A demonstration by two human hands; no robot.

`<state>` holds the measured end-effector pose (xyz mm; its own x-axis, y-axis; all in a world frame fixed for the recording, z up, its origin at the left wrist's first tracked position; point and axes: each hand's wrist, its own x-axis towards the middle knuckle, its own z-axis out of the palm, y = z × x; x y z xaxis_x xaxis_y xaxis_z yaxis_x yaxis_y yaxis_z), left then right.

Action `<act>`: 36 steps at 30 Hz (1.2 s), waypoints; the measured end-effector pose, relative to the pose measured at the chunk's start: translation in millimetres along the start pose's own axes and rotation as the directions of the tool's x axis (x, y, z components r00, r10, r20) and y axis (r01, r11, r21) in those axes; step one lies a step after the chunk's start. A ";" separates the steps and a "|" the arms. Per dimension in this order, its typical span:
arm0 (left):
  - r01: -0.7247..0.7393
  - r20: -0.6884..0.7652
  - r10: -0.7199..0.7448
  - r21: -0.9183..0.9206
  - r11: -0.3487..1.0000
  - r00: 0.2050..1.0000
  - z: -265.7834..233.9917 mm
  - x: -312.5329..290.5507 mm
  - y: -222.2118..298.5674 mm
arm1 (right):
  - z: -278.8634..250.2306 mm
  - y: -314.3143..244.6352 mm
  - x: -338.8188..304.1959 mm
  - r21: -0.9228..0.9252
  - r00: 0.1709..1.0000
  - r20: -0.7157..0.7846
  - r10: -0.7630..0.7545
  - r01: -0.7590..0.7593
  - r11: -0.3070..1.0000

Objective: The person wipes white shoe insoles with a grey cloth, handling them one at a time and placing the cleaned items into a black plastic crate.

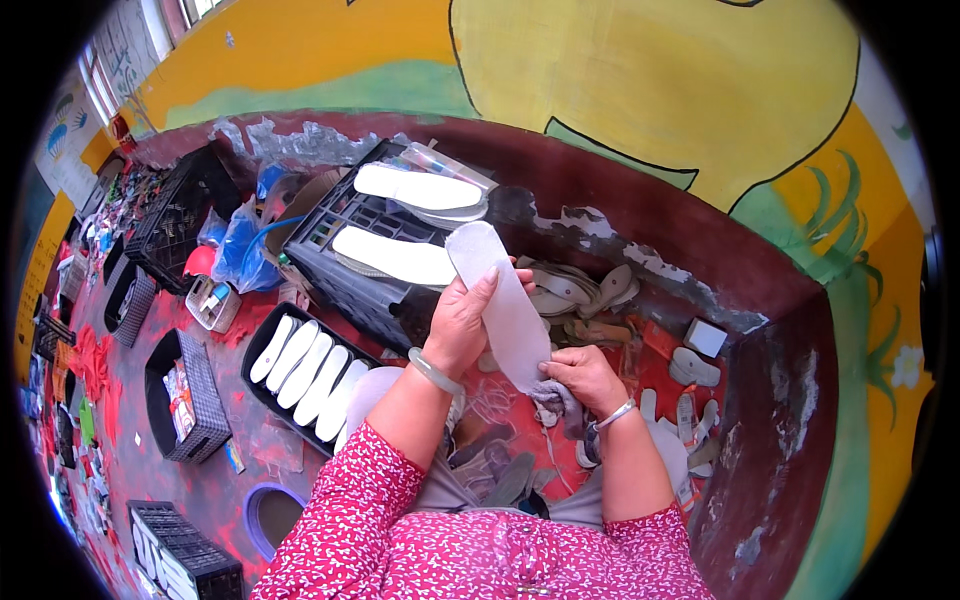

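Note:
A pale shoe insole (508, 300) is held up in front of me, tilted, with its upper end toward the black crate. My left hand (464, 322) grips its left edge, thumb lying on the face and fingers behind. At the lower end, my right hand (586, 382) is closed on a bunched grey cloth (560, 402), pressed against the insole's edge. White insoles (395, 257) lie in two stacks on the upturned black crate (345, 215) beyond my left hand. More white insoles (308, 370) stand in a row in a black basket (262, 398) by my left forearm.
Loose soles (560, 290) pile up against the wall (620, 220), with more scattered around my legs. Leftward on the red-stained floor are a grey woven basket (200, 400), a purple-rimmed bucket (262, 508), a black crate of white pieces (190, 555) and blue plastic bags (245, 245).

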<state>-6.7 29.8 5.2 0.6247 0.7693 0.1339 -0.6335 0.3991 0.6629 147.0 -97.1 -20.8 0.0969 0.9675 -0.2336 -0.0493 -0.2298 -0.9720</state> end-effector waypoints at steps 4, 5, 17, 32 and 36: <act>-0.026 -0.029 0.028 0.068 0.997 0.999 -5.1 -1.4 -3.8 | -4.8 15.4 5.7 -0.131 0.997 0.037 0.063 -0.057 0.990; -0.012 -0.015 0.013 0.076 0.997 1.000 -4.9 -2.0 -4.9 | -4.9 16.3 6.2 -0.180 0.995 0.051 0.088 -0.078 0.981; 0.235 0.222 -0.352 0.423 0.875 0.909 -6.7 -8.3 -28.8 | -3.9 -10.4 -8.2 -0.012 0.992 -0.012 -0.122 0.122 0.992; 0.138 0.000 -0.206 0.741 0.658 0.979 -13.6 -4.8 -50.4 | -28.9 4.1 -1.7 -0.180 0.837 -0.459 -0.298 0.240 0.954; 0.150 -0.046 -0.181 0.774 0.615 0.982 -16.4 -4.2 -50.1 | -23.4 -0.5 0.1 -0.098 0.871 -0.426 -0.243 0.222 0.970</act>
<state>14.9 14.7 -40.6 0.7072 0.7066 -0.0224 0.0569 -0.0254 0.9981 170.3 -99.3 -20.9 0.5203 0.8537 0.0215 0.0708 -0.0180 -0.9973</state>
